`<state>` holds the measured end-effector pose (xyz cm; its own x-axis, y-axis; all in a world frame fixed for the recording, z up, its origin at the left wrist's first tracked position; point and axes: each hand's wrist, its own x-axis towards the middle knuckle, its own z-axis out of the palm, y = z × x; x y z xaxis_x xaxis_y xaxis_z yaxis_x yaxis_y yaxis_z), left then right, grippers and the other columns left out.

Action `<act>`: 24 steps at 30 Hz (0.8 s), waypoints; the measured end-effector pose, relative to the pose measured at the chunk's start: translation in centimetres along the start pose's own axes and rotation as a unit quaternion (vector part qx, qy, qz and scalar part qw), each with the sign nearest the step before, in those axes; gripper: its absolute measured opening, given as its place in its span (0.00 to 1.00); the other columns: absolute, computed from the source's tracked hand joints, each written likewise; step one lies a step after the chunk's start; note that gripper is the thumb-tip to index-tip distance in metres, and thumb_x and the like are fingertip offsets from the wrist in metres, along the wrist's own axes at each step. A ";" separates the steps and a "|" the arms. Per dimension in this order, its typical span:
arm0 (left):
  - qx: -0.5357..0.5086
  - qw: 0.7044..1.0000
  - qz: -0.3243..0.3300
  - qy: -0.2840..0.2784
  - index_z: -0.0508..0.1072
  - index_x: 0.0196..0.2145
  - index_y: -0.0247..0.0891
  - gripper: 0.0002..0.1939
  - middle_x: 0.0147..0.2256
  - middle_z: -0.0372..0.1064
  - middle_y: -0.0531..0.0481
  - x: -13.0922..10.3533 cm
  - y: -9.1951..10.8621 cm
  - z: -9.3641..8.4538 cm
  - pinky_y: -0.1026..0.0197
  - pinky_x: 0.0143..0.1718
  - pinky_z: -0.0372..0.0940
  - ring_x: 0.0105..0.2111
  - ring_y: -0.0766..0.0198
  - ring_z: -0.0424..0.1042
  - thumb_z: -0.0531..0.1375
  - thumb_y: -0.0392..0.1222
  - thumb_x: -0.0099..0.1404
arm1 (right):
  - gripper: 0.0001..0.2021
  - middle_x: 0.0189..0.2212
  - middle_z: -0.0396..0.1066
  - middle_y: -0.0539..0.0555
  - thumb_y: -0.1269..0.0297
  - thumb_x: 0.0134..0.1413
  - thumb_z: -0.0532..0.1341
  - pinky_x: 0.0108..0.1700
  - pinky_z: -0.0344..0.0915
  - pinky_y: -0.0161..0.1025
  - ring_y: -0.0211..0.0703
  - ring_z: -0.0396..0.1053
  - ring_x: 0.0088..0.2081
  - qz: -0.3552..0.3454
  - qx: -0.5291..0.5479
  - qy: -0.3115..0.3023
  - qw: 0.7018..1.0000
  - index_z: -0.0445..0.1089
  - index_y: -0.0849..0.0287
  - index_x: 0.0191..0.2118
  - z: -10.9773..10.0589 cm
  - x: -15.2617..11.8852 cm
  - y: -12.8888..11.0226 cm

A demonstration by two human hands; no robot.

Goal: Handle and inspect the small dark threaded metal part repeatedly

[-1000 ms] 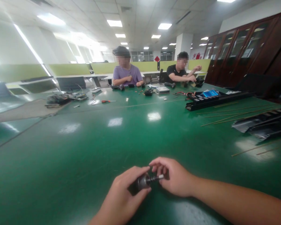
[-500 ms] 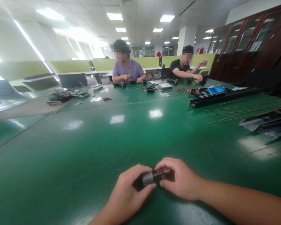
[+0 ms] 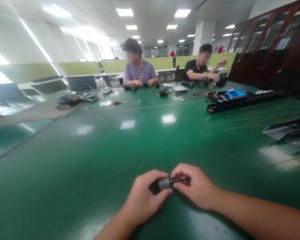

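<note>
A dark grey cylindrical part [image 3: 164,183] with a thin shaft pointing right is held low over the green table [image 3: 102,150]. My left hand [image 3: 147,195] has its thumb and fingers wrapped round the cylinder body. At the shaft end, my right hand [image 3: 196,186] pinches the part near where shaft and body meet. The shaft tip shows between my right thumb and fingers. The far side of the part is hidden by my fingers.
Two people [image 3: 140,71] [image 3: 202,66] work across the table. A red screwdriver [image 3: 118,102] and a cable pile [image 3: 75,99] lie far left of centre. At the right are a black channel [image 3: 250,101], thin rods [image 3: 260,120] and dark metal pieces [image 3: 290,133].
Both hands and the part have shifted slightly right and up in view. More of the shaft shows, and the fingers of my right hand are closer together. The whole scene has shifted slightly right.
</note>
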<state>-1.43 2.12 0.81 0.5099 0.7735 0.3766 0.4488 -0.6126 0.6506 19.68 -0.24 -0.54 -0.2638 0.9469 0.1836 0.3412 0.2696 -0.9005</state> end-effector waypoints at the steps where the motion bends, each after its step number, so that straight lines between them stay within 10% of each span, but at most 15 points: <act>1: -0.002 1.000 -0.001 0.001 0.77 0.40 0.42 0.12 0.35 0.78 0.52 0.0 0.0 0.1 0.64 0.37 0.69 0.34 0.63 0.77 0.68 0.38 0.57 | 0.07 0.33 0.74 0.50 0.74 0.53 0.65 0.35 0.63 0.34 0.40 0.70 0.34 0.000 0.000 0.003 1.000 0.76 0.57 0.37 -0.1 0.1 -0.1; 24: -0.013 1.000 0.013 0.021 0.76 0.42 0.43 0.12 0.37 0.78 0.53 -0.2 -0.2 0.2 0.63 0.40 0.70 0.36 0.64 0.77 0.68 0.37 0.59 | 0.04 0.31 0.73 0.51 0.70 0.54 0.65 0.33 0.61 0.34 0.40 0.68 0.32 -0.004 -0.011 -0.009 1.000 0.77 0.59 0.36 -0.1 0.3 -0.4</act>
<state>-1.49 2.04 0.52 0.4896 0.7634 0.4214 0.4158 -0.6292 0.6567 19.56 -0.08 -0.14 -0.2817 0.9419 0.1829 0.3587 0.2802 -0.8904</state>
